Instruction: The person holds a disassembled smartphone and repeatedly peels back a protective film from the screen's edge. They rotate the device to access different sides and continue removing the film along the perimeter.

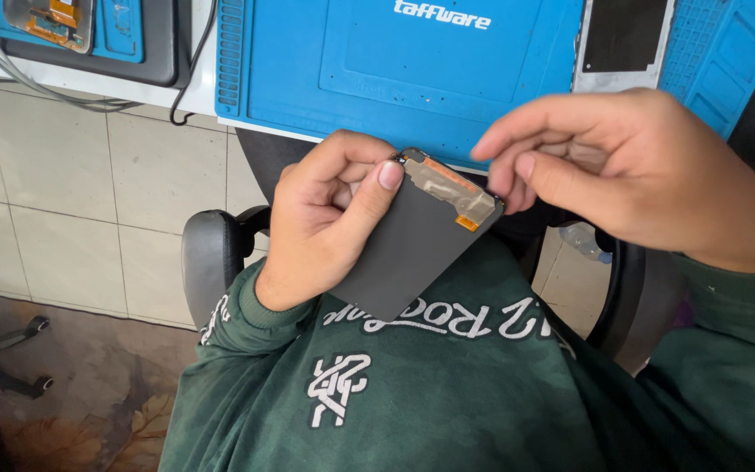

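Head view: left hand [329,223] grips a dark phone screen panel [412,240] at frame centre, thumb pressed on its top edge, panel tilted above the lap. Right hand [622,170], right of centre, has fingers curled and pinched at the panel's upper right corner, beside the tan ribbon cable [458,188]; whether it grasps anything cannot be told. Blue work mat [308,70] lies on the desk at upper frame. Judged step: working the cable or a film at the top edge. Any pull there likely needs a light, steady pinch.
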